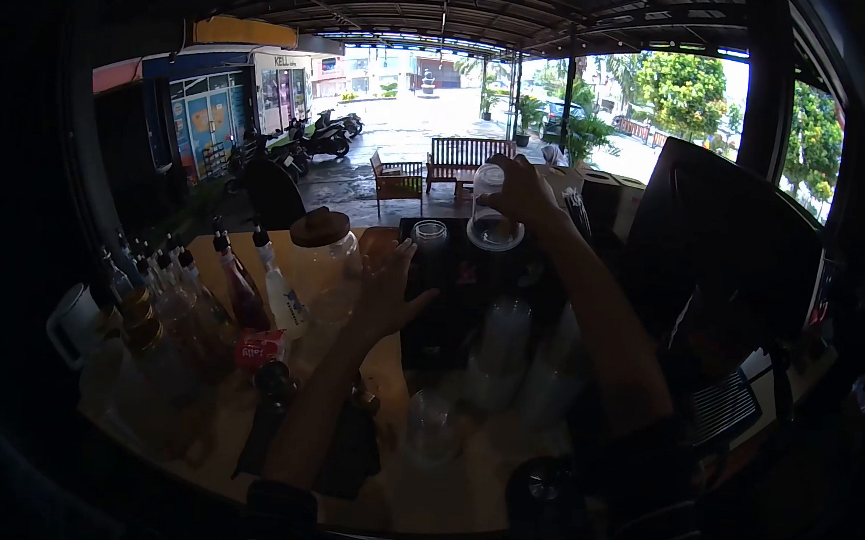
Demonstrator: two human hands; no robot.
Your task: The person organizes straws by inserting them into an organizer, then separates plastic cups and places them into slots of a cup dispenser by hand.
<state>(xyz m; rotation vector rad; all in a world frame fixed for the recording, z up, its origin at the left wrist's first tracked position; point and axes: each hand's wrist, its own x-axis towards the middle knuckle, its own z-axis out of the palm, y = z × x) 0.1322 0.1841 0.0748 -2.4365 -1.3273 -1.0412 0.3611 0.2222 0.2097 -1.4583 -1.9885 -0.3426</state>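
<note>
The right hand [521, 194] grips a clear vessel [496, 236], probably light, stiff and slippery, best held around its wall. The left hand [384, 295], fingers spread, is near a jar [328, 275].

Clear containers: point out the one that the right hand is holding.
The clear container with the wide rim: the right hand grips it, whereas the brown-lidded jar and the small glass jar near the left hand are outside that grip.

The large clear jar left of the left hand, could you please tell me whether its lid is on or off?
On: the brown lid sits across the top of the jar; whether it is sealed, I cannot tell.
</note>
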